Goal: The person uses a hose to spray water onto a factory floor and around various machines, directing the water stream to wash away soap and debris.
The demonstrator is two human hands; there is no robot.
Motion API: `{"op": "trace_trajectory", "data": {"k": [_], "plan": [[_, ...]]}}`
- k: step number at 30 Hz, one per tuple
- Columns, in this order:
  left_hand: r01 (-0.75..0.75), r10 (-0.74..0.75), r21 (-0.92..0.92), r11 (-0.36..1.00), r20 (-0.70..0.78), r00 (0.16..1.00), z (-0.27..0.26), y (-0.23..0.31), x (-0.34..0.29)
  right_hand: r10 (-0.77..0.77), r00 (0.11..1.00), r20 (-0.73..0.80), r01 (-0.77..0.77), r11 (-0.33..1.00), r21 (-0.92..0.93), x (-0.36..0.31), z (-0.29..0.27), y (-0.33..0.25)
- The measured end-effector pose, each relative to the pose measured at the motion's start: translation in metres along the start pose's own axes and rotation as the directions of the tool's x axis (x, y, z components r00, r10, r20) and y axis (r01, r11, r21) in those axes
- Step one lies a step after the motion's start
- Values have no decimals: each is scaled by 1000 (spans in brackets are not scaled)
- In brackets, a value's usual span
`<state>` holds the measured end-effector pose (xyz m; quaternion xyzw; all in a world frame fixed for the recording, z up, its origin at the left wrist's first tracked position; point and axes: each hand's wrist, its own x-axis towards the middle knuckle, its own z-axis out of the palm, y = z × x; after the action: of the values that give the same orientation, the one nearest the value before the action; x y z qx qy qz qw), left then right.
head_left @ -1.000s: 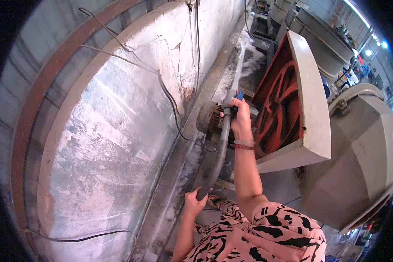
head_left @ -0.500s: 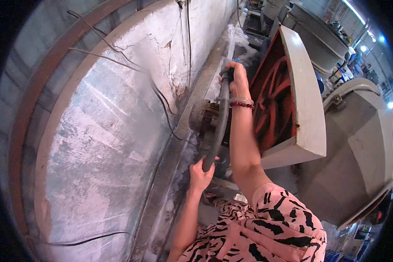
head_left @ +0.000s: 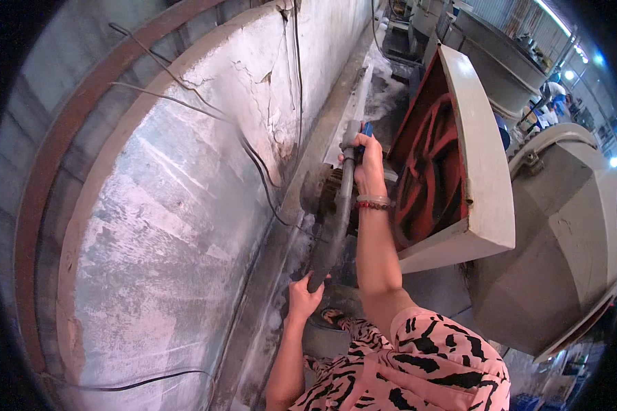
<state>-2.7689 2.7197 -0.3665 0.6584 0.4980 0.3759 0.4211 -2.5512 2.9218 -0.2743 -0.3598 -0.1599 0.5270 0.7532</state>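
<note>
A long grey hose runs between my two hands, slanting away from me along the foot of the wall. At its far end is a grey valve fitting with a blue handle. My right hand is wrapped round the hose just behind that fitting. Closer to my body, my left hand is closed round the lower part of the hose. Beyond the fitting, white foam or liquid lies on the dark wet ground.
To the left rises a cracked, pale plastered wall with loose black cables. On the right stands a white-edged guard over a red spoked wheel, beside a large faceted metal drum. A person is far off.
Both hands have come nearer to my body with the hose, and the left has also shifted slightly left. The blue handle shows more clearly now.
</note>
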Motion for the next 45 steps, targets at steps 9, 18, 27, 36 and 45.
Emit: {"op": "trace_trajectory", "data": {"k": [9,18,27,36,45], "plan": [[50,-50,10,999,53,997,-6,-1,1,3,999,-47,-5,998,-61,-4,-5,2],[66,-67,18,998,64,996,1,1,1,9,1000,-28,-11,998,-67,4,-10,3],[28,-30,162,986,10,1000,18,-17,3,62,995,-77,-64,998,-20,24,-15,10],[-92,94,119,989,-16,995,24,-33,-2,44,998,-38,-47,997,-67,20,-20,5],[36,-38,116,993,21,999,23,-24,-10,-2,1000,10,3,998,-70,12,-20,-2]]}}
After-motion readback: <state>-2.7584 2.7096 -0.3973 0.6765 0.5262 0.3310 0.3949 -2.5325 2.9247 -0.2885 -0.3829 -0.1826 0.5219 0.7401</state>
